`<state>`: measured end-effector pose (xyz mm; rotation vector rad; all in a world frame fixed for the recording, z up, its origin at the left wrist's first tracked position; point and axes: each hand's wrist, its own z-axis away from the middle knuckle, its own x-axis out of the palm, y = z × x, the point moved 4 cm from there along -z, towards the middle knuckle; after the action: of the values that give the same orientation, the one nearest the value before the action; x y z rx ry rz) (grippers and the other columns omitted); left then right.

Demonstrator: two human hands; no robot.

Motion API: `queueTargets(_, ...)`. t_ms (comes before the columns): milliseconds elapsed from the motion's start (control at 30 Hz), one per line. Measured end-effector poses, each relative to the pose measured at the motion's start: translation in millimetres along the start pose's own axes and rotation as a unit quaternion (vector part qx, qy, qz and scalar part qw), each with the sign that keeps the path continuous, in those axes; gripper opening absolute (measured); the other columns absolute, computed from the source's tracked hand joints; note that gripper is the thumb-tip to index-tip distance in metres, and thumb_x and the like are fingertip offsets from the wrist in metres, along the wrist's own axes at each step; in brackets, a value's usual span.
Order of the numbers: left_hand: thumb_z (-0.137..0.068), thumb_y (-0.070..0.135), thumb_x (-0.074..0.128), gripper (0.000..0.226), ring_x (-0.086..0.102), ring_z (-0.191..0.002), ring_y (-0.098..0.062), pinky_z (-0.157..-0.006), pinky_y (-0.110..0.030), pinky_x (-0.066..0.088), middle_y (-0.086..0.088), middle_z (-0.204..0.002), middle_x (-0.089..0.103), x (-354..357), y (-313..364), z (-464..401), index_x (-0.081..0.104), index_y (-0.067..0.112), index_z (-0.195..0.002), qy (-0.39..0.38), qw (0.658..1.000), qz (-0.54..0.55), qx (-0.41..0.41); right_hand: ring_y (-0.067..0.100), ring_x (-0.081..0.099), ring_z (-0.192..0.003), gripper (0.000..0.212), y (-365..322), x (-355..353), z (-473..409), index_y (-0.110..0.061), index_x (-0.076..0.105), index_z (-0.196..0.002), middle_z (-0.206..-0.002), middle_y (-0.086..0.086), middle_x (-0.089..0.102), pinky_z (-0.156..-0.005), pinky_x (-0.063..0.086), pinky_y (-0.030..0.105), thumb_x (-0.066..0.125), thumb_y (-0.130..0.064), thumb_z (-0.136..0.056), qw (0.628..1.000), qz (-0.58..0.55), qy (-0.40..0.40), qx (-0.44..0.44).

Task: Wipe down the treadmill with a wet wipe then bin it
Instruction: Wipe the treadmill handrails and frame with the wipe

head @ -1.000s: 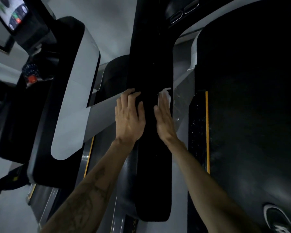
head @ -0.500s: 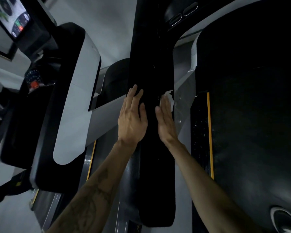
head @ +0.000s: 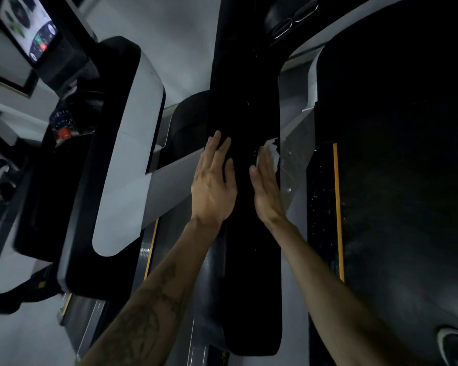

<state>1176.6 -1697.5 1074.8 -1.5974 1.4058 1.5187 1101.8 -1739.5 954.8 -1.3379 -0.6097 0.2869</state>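
Note:
A long black treadmill side rail (head: 249, 260) runs up the middle of the head view. My left hand (head: 213, 186) lies flat on its left edge with straight fingers. On the rail's right edge, my right hand (head: 266, 186) presses a white wet wipe (head: 273, 151) with straight fingers. The wipe shows crumpled past the fingertips. The dark treadmill belt (head: 394, 180) lies to the right, edged by a yellow stripe (head: 337, 207).
A neighbouring treadmill with a white and black arm (head: 127, 154) stands on the left, its lit console screen (head: 29, 25) at the top left. A red knob (head: 63, 133) sits below the screen. A shoe tip (head: 455, 344) shows at the bottom right. No bin is in view.
Both hands have slid a little further up the rail, the right one pushing the wipe along the right edge.

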Motion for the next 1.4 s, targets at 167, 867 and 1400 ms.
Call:
queueTargets(167, -0.109, 0.025, 0.039, 0.046, 0.026, -0.155, -0.016, -0.116, -0.052, 0.042, 0.001, -0.167, 0.032, -0.2, 0.0, 0.8, 0.048, 0.015, -0.153, -0.002, 1.000, -0.007, 0.007, 0.008, -0.010, -0.157, 0.062, 7.6, -1.5, 44.1, -0.023, 0.003, -0.164, -0.171, -0.012, -0.009, -0.129, -0.001, 0.044, 0.034, -0.034, -0.112, 0.993, 0.050, -0.054, -0.094)
queueTargets(867, -0.106, 0.021, 0.044, 0.041, 0.043, -0.139, -0.023, -0.107, -0.051, 0.048, -0.006, -0.154, 0.045, -4.0, 12.6, -4.2, 0.055, 0.012, -0.144, 0.014, 0.998, -0.060, 0.012, -0.005, -0.009, -0.153, 0.065, 14.5, -9.9, 0.5, -0.027, -0.001, -0.164, -0.170, -0.015, -0.012, -0.129, -0.002, 0.038, 0.027, -0.051, -0.110, 0.997, -0.025, 0.000, 0.073)
queueTargets(1400, -0.103, 0.013, 0.044, 0.042, 0.032, -0.153, -0.025, -0.116, -0.053, 0.040, -0.004, -0.163, 0.040, 0.4, 14.7, -10.9, 0.059, 0.013, -0.142, 0.001, 0.995, -0.071, 0.067, -0.004, -0.008, -0.154, 0.068, 35.2, -16.9, -15.2, -0.029, -0.002, -0.164, -0.170, -0.015, -0.010, -0.130, -0.002, 0.040, 0.027, -0.056, -0.108, 0.998, -0.031, 0.005, 0.062)
